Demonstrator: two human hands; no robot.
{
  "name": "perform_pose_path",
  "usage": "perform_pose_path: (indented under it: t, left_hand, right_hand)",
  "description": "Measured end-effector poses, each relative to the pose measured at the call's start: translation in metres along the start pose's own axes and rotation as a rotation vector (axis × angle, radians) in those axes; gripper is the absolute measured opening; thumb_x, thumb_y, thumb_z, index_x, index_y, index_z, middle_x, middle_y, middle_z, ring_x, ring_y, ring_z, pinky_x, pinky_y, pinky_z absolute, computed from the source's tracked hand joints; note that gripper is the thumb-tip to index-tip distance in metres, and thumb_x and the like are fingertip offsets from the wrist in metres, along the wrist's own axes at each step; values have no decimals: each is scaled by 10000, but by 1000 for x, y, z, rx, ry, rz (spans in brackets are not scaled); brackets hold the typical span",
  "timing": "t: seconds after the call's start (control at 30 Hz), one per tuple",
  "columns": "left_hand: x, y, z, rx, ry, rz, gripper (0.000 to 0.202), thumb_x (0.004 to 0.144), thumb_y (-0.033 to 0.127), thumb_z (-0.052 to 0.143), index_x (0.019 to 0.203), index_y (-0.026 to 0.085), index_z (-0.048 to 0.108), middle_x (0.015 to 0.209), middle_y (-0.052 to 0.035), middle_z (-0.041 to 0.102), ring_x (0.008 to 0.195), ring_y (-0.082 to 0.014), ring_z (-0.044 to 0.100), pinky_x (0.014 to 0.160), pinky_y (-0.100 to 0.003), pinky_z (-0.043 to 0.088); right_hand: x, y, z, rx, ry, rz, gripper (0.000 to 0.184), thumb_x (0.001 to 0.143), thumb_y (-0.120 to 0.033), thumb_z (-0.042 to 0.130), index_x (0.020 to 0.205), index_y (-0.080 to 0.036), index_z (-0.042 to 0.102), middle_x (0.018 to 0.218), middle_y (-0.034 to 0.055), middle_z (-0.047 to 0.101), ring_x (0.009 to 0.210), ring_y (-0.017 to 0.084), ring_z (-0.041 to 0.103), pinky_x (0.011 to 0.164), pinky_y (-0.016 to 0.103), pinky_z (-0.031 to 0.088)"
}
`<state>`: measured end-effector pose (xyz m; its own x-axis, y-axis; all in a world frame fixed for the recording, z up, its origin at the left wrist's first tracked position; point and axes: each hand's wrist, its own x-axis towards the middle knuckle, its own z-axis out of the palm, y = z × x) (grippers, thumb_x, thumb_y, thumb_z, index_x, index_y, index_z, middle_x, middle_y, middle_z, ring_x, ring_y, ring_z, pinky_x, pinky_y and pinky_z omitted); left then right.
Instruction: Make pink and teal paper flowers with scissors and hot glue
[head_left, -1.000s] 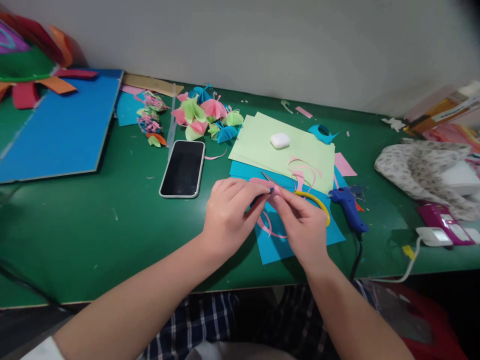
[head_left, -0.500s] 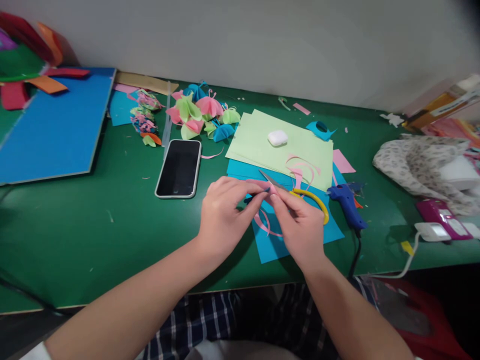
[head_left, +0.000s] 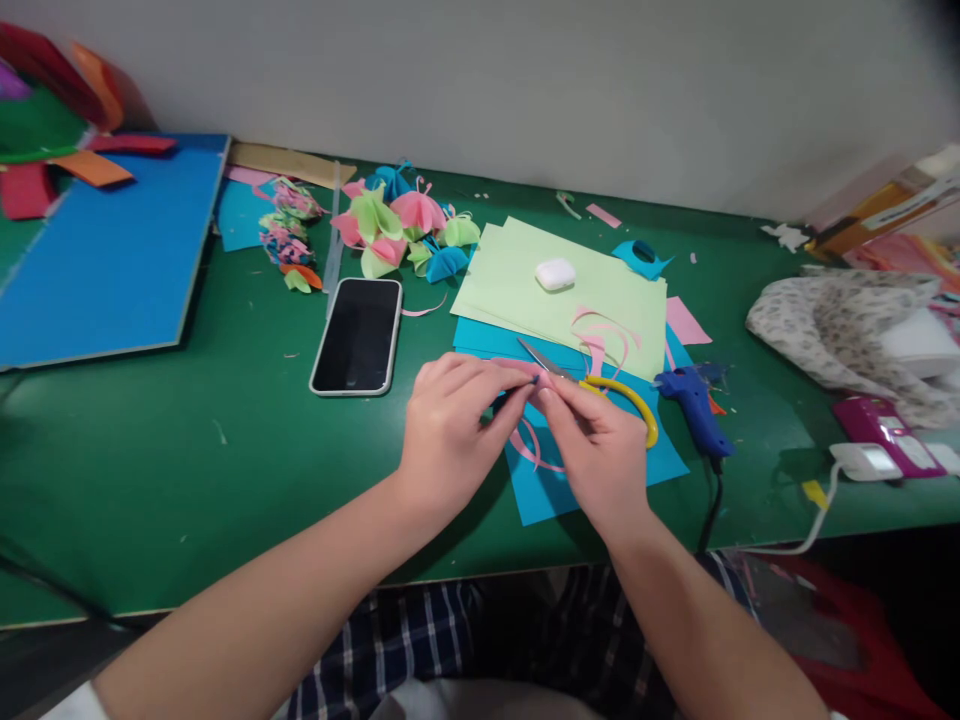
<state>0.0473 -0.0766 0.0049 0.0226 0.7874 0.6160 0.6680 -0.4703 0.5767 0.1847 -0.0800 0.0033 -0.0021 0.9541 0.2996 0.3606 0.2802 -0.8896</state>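
My left hand [head_left: 454,425] is closed, with thumb and index finger pinching a slim dark blue thing [head_left: 535,379]; only its tip shows clearly, so its kind is uncertain. A narrow pink paper strip [head_left: 517,365] runs behind the left fingers to the fingertips of my right hand [head_left: 600,440], which pinch it against the dark tip. Both hands meet over blue paper sheets [head_left: 555,505]. Scissors [head_left: 634,395] with yellow handles lie just beyond the right hand, blades pointing up and left. Curled pink paper strips [head_left: 536,450] hang or lie beneath the fingers; which, I cannot tell.
Pale green sheets [head_left: 502,270] hold a white case [head_left: 555,274]. A blue glue gun [head_left: 694,410] lies at right, a phone [head_left: 358,337] at left. Behind the phone sit folded paper butterflies [head_left: 405,215]. A blue board [head_left: 112,270] occupies the left; a patterned cloth [head_left: 802,325] the right.
The fingertips and the dark tip have shifted very slightly where they pinch the pink strip. Everything else on the table stays in place.
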Motion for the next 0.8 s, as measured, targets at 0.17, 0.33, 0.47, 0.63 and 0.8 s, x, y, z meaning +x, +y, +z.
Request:
perform_pose_path:
  t: [0.17,0.33,0.47,0.63,0.8]
  left_hand:
    - [-1,-1,0,5,-12,37,79,818,201,601,874,198,657,881,11,704,802,-135,597,744,-298,456]
    - [-1,-3,1,8,-23,58,87,821,193,594,885,201,652,887,4,702,807,-143,593,746,-305,451]
    - [0,-4,0,5,-36,69,85,820,198,596,885,207,650,896,5,703,806,-147,592,751,-312,447]
    - [-1,-3,0,4,-25,62,71,812,196,609,868,207,650,893,10,706,812,-148,597,751,-314,448]
    - [0,-2,0,0,-19,48,72,808,196,615,869,212,650,886,9,707,803,-150,600,751,-319,450]
  right_hand:
    - [0,-4,1,4,6,61,229,804,-215,586,1006,-216,695,913,-9,738,887,189,687,706,276,609]
    - [1,-3,1,27,-12,77,232,813,-211,573,1014,-225,690,920,-16,736,887,185,687,733,283,603]
    - [1,0,-1,35,-24,42,234,823,-215,572,1029,-229,684,980,-17,725,930,174,673,811,276,574]
    - [3,1,-4,43,-62,48,224,828,-246,575,1020,-230,688,1000,-2,719,937,191,670,861,324,555]
    - [3,1,-4,28,-60,2,230,831,-229,565,1028,-235,683,1016,-5,714,937,191,670,859,333,556]
